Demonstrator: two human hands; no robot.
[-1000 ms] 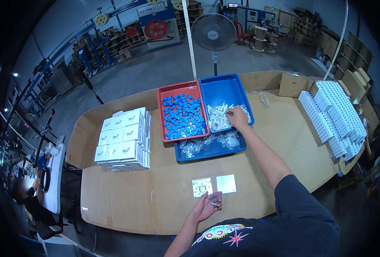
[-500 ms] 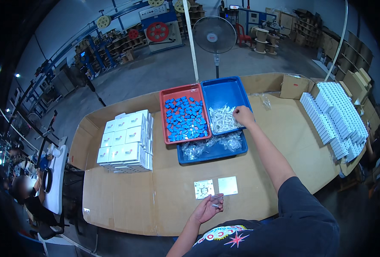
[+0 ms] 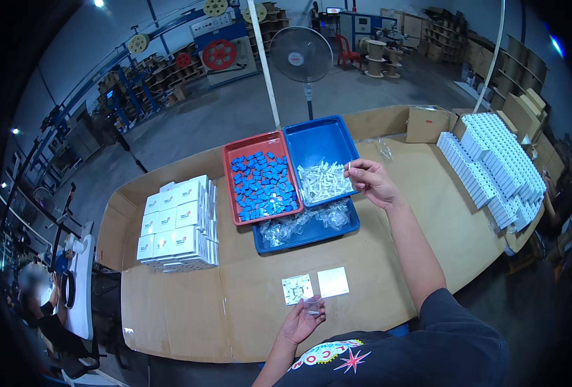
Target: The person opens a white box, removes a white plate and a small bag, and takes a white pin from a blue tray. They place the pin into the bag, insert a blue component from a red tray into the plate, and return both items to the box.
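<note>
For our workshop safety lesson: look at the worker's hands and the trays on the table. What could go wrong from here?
1. The right hand pinches one small white part above the blue tray; a slip might drop it among the pile or onto the cardboard-covered table.
2. The left hand holds a small clear bag near the table's edge, so it could fall to the floor.
</note>
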